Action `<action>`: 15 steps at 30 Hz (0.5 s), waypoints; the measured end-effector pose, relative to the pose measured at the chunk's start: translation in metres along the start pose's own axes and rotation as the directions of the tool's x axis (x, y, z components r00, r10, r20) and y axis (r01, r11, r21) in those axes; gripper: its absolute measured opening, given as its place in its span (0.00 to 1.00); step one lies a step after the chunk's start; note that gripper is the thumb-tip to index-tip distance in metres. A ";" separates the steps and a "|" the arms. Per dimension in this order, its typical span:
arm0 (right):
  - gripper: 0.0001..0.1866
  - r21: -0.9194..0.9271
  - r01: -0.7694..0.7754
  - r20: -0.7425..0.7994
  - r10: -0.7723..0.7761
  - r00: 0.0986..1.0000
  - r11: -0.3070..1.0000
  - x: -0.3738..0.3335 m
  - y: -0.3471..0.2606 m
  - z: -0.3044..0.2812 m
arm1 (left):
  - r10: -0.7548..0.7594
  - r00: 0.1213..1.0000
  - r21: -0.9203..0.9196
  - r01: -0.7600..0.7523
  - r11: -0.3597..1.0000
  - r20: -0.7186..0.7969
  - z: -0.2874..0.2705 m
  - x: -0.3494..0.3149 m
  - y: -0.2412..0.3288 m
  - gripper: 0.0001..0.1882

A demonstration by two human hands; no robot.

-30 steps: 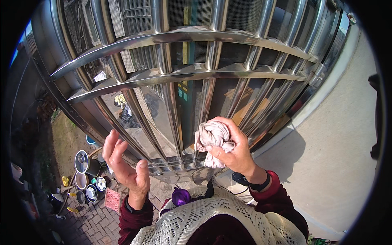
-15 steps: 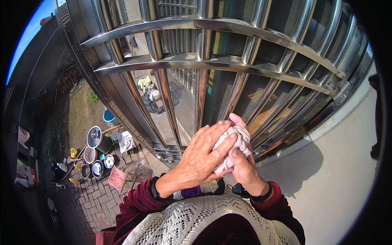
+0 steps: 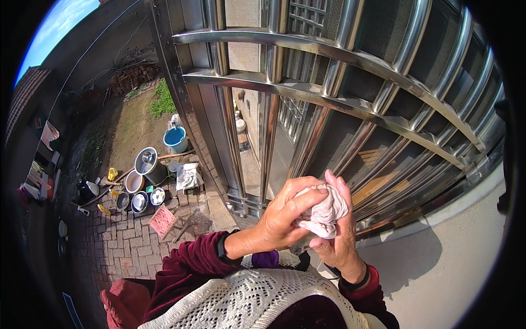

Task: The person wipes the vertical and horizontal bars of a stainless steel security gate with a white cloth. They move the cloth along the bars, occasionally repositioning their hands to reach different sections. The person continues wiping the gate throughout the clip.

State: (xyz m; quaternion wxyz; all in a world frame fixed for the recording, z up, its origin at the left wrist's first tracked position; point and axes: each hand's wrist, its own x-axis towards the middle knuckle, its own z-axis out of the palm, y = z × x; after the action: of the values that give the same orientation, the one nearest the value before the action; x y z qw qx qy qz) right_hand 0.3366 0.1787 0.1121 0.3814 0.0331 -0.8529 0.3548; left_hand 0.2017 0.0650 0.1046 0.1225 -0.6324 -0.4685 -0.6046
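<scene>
A crumpled, pale pinkish-white cloth (image 3: 324, 213) is bunched into a wad between my two hands. My left hand (image 3: 282, 211) curls over its left side, fingers bent and closed on it. Against its right side, my right hand (image 3: 341, 230) presses with the palm, its fingers pointing up behind the cloth and its thumb below. Just beyond both hands stands a window grille of shiny metal bars (image 3: 268, 142); I cannot tell whether the fingertips touch it. Part of the cloth is hidden under the left fingers.
Down to the left, a brick-paved yard (image 3: 123, 236) holds a blue-lined bucket (image 3: 175, 137), a dark bucket with a metal bowl (image 3: 147, 160), several basins and a pink folding stool (image 3: 163, 221). A clothesline (image 3: 87, 49) crosses the far left. Pale concrete (image 3: 455, 263) lies at the right.
The view has swung left, showing more of the yard. My left hand has shifted from lying flat across the cloth to curling round its left side, uncovering more of the wad.
</scene>
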 end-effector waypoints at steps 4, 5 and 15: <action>0.51 -0.107 0.007 -0.261 -0.035 0.965 0.994 -0.004 0.009 -0.016 | 0.025 0.993 0.115 -0.012 0.993 -0.113 -0.018 0.011 0.000 0.41; 0.47 -0.139 -0.003 -0.362 -0.048 0.931 0.990 -0.005 0.011 -0.022 | 0.078 0.986 0.201 -0.047 0.978 -0.147 -0.027 0.016 -0.002 0.42; 0.32 0.007 -0.157 -0.537 0.136 0.833 0.988 0.003 0.044 -0.035 | 0.188 0.906 0.579 0.074 0.812 -0.379 -0.113 0.030 -0.013 0.45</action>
State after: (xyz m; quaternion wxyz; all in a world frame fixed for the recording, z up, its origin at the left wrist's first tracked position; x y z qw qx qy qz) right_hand 0.3418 0.2343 0.1046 0.5763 -0.1396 -0.7191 0.3623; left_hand 0.1131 0.0039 0.1526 0.4258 -0.4337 -0.5732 -0.5495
